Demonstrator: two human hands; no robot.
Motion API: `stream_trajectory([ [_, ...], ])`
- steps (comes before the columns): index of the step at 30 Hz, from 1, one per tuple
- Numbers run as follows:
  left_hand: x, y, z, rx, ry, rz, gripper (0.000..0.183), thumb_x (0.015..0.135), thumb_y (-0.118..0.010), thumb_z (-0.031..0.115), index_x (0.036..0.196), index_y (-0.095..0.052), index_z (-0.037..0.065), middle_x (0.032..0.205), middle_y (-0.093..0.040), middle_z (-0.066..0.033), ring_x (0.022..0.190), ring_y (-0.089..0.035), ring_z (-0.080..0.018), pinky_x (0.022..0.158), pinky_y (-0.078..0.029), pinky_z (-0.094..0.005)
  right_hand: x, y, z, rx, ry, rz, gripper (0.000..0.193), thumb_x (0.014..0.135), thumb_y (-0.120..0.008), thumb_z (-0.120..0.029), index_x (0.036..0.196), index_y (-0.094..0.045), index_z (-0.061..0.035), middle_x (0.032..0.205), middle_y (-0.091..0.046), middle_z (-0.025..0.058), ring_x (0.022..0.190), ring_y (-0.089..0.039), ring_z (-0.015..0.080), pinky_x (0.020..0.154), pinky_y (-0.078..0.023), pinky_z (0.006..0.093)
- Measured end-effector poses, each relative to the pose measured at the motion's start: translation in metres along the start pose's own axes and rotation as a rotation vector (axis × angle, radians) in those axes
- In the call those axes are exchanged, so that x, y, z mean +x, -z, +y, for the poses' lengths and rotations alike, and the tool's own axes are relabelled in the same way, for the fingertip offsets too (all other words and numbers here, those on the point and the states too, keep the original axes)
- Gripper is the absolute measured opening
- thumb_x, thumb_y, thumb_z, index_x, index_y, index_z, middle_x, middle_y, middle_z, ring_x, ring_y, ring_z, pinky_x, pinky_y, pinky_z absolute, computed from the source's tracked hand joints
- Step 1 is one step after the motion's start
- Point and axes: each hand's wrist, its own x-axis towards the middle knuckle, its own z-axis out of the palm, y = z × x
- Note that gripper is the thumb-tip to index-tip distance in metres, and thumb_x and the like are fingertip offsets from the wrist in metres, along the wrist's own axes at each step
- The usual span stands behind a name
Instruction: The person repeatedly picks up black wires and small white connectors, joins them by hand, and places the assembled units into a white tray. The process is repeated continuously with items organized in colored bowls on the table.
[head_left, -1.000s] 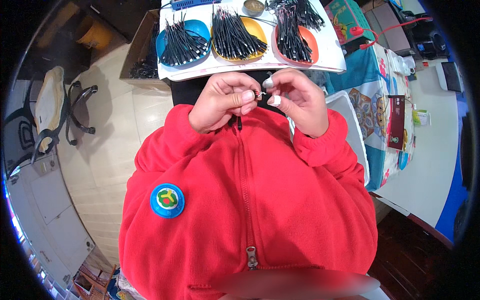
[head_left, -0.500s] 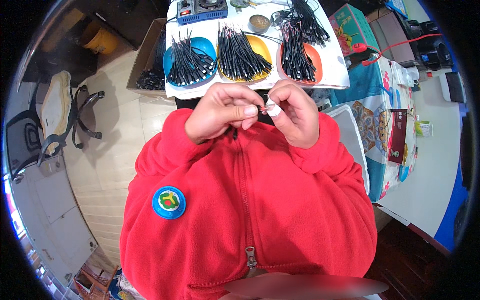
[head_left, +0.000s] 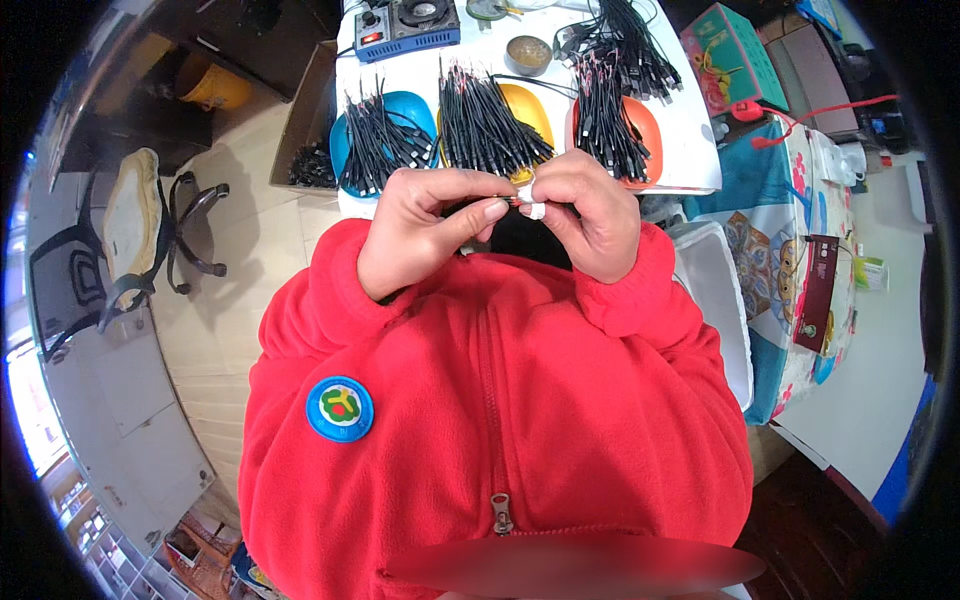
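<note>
My left hand (head_left: 425, 225) is closed in a pinch on the end of a thin cable (head_left: 511, 200), whose small coloured wires barely show between the fingertips. Against it, my right hand (head_left: 600, 215) pinches the same wire end; white tape wraps its thumb and forefinger tips. The two hands almost touch, in front of my chest at the near edge of the white table (head_left: 695, 165). Just beyond them lie bundles of black cables (head_left: 490, 125) with bared reddish ends, on a blue plate (head_left: 340, 150), a yellow plate (head_left: 540, 105) and an orange plate (head_left: 650, 130).
At the back stand a blue device with a dial (head_left: 410, 40) and a small metal bowl (head_left: 527, 55). More black cables (head_left: 625, 45) lie at the back right. A cardboard box (head_left: 300, 130) is left of the table, a white foam box (head_left: 715, 300) to the right.
My fingertips have drawn closer together over the wire end, so less of the reddish wires shows. The surroundings have shifted slightly right and down in the view.
</note>
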Motion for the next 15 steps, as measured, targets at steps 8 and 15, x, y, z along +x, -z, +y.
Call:
stream_trajectory([
  [8, 0.03, -0.006, 0.054, -0.171, 0.174, -0.063, 0.016, 0.089, -0.06, 0.001, 0.103, -0.061, -0.006, 0.081, -0.065, -0.0063, 0.068, -0.058, -0.0078, 0.061, -0.047, -0.0206, -0.004, 0.007, 0.022, 0.484, -0.179, 0.236, 0.014, 0.091, -0.059, -0.01, 0.1, -0.057, 0.0007, 0.094, -0.061, 0.0097, 0.084, -0.06, 0.0186, 0.076, -0.048, 0.0283],
  [15, 0.148, 0.017, 0.043, 0.755, -0.316, 0.025, 0.01, 0.087, -0.06, 0.003, 0.092, -0.061, -0.006, 0.077, -0.067, -0.0108, 0.07, -0.065, -0.015, 0.063, -0.051, -0.0264, -0.026, -0.006, 0.064, 0.322, -0.526, 0.11, 0.012, 0.092, -0.057, -0.013, 0.098, -0.059, -0.0036, 0.076, -0.06, 0.0052, 0.063, -0.055, 0.0113, 0.058, -0.044, 0.0251],
])
